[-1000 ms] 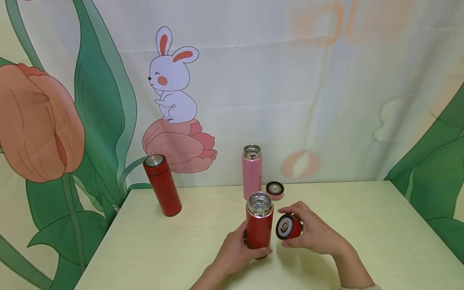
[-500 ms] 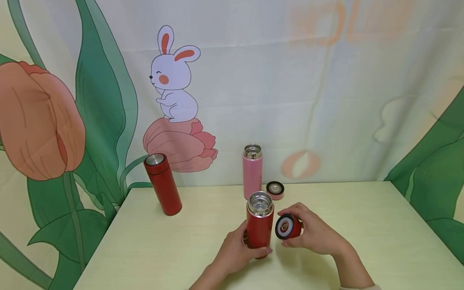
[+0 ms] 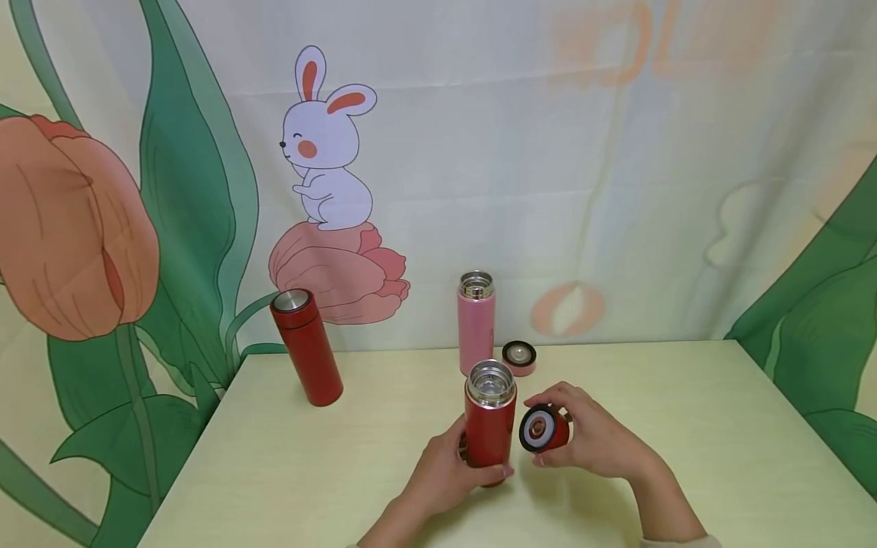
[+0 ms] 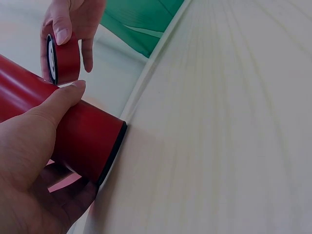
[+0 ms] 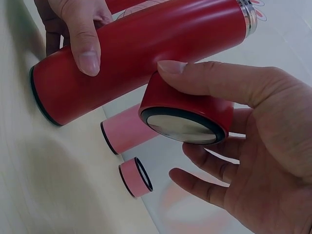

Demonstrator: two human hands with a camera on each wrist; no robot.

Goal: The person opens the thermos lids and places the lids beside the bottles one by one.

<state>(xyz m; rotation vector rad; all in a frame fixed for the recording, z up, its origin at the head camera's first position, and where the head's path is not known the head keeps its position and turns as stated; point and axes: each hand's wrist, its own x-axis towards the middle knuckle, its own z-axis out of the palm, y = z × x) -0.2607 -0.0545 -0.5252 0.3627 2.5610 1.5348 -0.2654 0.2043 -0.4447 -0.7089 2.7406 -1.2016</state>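
Observation:
My left hand (image 3: 441, 473) grips the lower body of a red thermos bottle (image 3: 489, 430), its thumb across the near side. The bottle stands nearly upright with its steel mouth uncovered; I cannot tell whether its base touches the table. Just right of it, my right hand (image 3: 597, 435) pinches the bottle's red lid (image 3: 538, 428) between thumb and fingers. The lid is tipped sideways, its pale underside with a dark rim turned towards the bottle. In the right wrist view the lid's shiny metal top (image 5: 183, 127) shows. Lid and bottle look apart in the head view.
Behind stands an uncapped pink thermos bottle (image 3: 476, 331), its pink lid (image 3: 519, 358) lying underside up beside it. A capped red thermos bottle (image 3: 308, 354) stands at the left. The pale wooden table (image 3: 719, 426) ends at a printed cloth backdrop (image 3: 438, 152).

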